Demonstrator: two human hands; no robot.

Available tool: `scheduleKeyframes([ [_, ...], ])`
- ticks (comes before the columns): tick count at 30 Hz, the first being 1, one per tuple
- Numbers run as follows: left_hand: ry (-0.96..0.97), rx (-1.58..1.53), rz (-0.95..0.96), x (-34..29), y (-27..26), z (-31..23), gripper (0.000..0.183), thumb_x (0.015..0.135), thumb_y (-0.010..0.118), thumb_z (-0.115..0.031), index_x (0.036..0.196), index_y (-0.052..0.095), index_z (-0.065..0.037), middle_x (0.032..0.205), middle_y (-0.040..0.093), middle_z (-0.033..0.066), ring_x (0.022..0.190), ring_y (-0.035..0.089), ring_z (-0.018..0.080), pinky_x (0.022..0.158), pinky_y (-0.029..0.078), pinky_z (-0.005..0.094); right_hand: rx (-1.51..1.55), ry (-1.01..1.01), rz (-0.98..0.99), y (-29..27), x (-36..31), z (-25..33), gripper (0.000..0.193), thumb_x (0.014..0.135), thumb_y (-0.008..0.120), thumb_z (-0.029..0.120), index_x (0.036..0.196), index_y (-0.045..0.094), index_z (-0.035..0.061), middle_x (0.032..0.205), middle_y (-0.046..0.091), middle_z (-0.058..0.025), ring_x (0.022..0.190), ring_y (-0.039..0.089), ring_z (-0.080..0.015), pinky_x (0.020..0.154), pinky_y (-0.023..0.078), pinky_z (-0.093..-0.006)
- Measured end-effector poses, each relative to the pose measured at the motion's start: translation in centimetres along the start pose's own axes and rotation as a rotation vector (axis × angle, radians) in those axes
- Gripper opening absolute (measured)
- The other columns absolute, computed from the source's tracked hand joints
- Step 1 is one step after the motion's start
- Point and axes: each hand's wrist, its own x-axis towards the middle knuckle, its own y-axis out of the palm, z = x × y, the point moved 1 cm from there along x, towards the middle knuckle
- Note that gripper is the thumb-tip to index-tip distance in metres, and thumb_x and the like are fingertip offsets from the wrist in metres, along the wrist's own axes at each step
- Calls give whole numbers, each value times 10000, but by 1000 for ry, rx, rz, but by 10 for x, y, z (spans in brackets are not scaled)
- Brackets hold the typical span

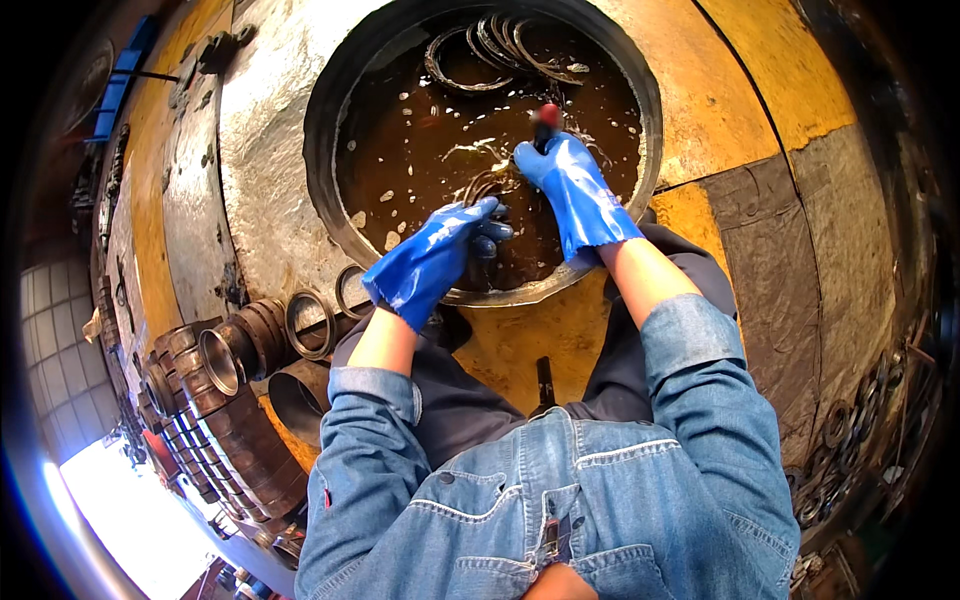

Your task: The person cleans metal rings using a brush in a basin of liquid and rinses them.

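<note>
Both my hands wear blue rubber gloves and are over a large round tub (322, 190) of brown, bubbly liquid (400, 150). My left hand (440, 250) is closed around the near edge of some thin, dark metal rings (482, 186), partly hidden by the glove and the liquid. In my right hand (575, 185) is a tool with a black and red handle (546, 118), gripped in the fist. Its working end is hidden and smeared by motion. More thin metal rings (460, 62) lie overlapping in the liquid at the tub's far side.
Wide metal rings (310, 322) and brown cylindrical parts (225, 360) are lined up on the floor to my left. Brown sheeting (765, 260) covers the yellow floor plates (720, 100) at right. Small metal parts (850, 430) are heaped at the lower right. A blue object (115, 90) stands far left.
</note>
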Motion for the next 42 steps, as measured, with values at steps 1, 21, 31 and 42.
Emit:
scheduleKeyframes([
  [1,-16,52,28,5,-2,2,356,1039,680,-230,1248,671,59,1004,768,126,762,668,162,734,546,282,148,-12,-1,-6,-7,4,408,876,683,409,963,743,16,851,726,-121,834,684,-228,814,526,-376],
  [21,284,124,-111,1,-40,7,333,1077,581,-173,1323,654,39,1105,761,124,925,714,192,859,585,325,437,-215,382,39,-25,43,210,946,695,271,903,751,74,820,684,26,778,571,-70,724,476,-296],
  [31,204,40,-145,-19,-28,1,316,1051,600,-100,1324,641,54,1154,753,141,930,699,173,870,575,299,298,-237,437,44,3,34,257,939,672,296,855,761,70,780,714,-5,735,617,-97,739,518,-315],
  [42,151,25,-106,-7,-34,5,373,997,682,-51,1355,623,35,1170,747,141,953,728,197,844,616,312,503,-1,324,18,-4,44,292,906,639,292,873,776,36,853,765,-74,779,681,-167,763,529,-310],
])
